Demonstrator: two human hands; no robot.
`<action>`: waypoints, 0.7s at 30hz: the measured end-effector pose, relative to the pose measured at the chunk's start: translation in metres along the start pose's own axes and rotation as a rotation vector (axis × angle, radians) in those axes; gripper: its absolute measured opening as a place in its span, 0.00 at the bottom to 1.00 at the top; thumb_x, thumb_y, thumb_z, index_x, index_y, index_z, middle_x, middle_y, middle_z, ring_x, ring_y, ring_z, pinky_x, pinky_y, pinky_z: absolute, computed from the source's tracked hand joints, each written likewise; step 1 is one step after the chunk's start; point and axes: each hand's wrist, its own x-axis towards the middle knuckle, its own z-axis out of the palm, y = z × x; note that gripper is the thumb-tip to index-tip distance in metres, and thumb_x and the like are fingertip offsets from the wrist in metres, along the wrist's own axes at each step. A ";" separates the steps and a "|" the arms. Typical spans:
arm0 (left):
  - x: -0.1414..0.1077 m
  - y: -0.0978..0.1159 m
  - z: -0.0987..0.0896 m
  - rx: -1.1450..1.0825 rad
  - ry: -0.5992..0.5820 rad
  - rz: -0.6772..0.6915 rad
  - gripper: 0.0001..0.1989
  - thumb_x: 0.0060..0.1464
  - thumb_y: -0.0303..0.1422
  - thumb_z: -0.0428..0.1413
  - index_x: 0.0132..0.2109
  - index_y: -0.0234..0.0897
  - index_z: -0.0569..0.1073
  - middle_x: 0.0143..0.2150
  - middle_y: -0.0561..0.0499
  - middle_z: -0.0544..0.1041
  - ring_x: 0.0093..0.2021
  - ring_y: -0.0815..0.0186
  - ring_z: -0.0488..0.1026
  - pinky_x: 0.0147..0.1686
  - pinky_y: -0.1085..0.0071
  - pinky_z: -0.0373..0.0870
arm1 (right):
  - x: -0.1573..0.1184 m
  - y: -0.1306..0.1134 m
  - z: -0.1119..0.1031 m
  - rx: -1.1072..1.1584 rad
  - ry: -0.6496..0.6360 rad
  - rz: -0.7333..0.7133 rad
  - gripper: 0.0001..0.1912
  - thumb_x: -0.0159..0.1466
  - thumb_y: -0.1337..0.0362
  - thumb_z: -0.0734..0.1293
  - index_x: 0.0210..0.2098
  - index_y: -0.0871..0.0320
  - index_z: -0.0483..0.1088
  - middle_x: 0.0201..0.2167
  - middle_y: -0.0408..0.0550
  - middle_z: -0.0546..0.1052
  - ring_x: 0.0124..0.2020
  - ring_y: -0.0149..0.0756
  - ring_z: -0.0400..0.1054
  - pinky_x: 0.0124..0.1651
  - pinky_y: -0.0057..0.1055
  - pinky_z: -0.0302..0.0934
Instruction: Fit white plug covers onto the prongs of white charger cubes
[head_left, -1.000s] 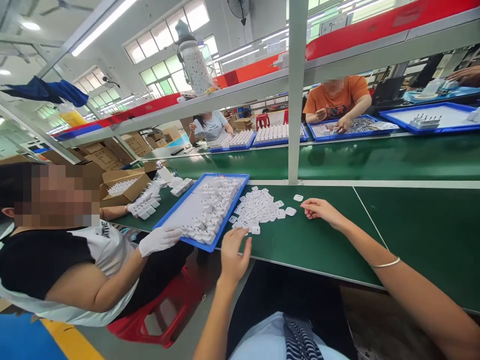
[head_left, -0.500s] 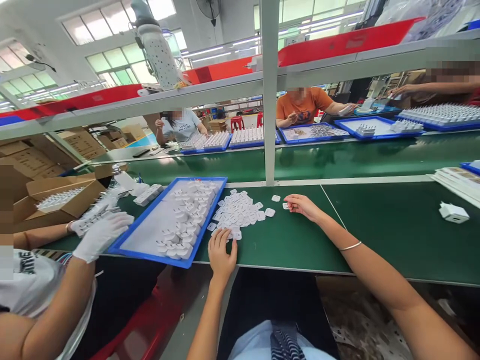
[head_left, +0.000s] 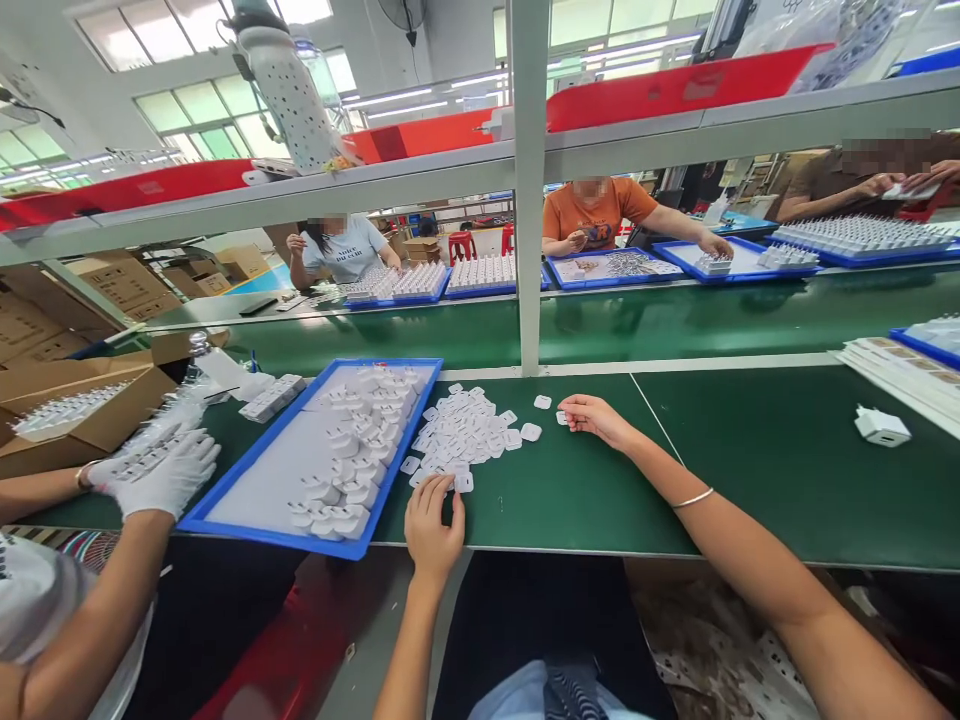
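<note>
In the head view, a loose pile of small white square plastic plates lies on the green tabletop in front of me. My left hand rests at the pile's near edge, thumb apart from the fingers, beside a plate with a small opening. To the right of the pile, my right hand has its fingertips pinched at the edge of one white square plate. Whether that plate is lifted off the table I cannot tell. Two more single plates, one of them a rounded square plate, lie between that hand and the pile.
A blue-rimmed tray with white plug housings stands left of the pile. Beyond it, a co-worker's gloved hands hold white parts near a cardboard box. One white charger sits far right. A metal post rises behind the table.
The view has shifted slightly. My hands keep nearly the same places at the pile and the single plate. Across the table, the co-worker in orange now reaches into a blue tray.
</note>
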 end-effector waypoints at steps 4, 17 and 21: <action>0.000 -0.002 0.000 -0.014 0.009 0.028 0.09 0.60 0.25 0.55 0.47 0.34 0.76 0.43 0.46 0.80 0.49 0.58 0.75 0.50 0.63 0.71 | 0.000 -0.001 0.001 -0.019 0.001 -0.011 0.20 0.49 0.54 0.79 0.33 0.60 0.73 0.25 0.43 0.73 0.26 0.27 0.66 0.34 0.29 0.65; 0.003 -0.025 0.008 -0.053 0.063 0.153 0.09 0.59 0.25 0.57 0.47 0.33 0.77 0.41 0.44 0.81 0.43 0.58 0.77 0.49 0.61 0.73 | -0.001 -0.026 0.001 -0.188 0.172 -0.026 0.12 0.70 0.60 0.67 0.46 0.63 0.72 0.39 0.48 0.76 0.36 0.32 0.72 0.40 0.33 0.71; 0.004 -0.046 0.024 -0.092 0.154 0.170 0.13 0.55 0.23 0.60 0.48 0.36 0.78 0.39 0.45 0.82 0.39 0.58 0.78 0.46 0.60 0.74 | -0.025 -0.058 -0.043 -0.297 0.506 -0.120 0.18 0.70 0.57 0.67 0.55 0.62 0.69 0.52 0.53 0.73 0.48 0.41 0.72 0.48 0.41 0.71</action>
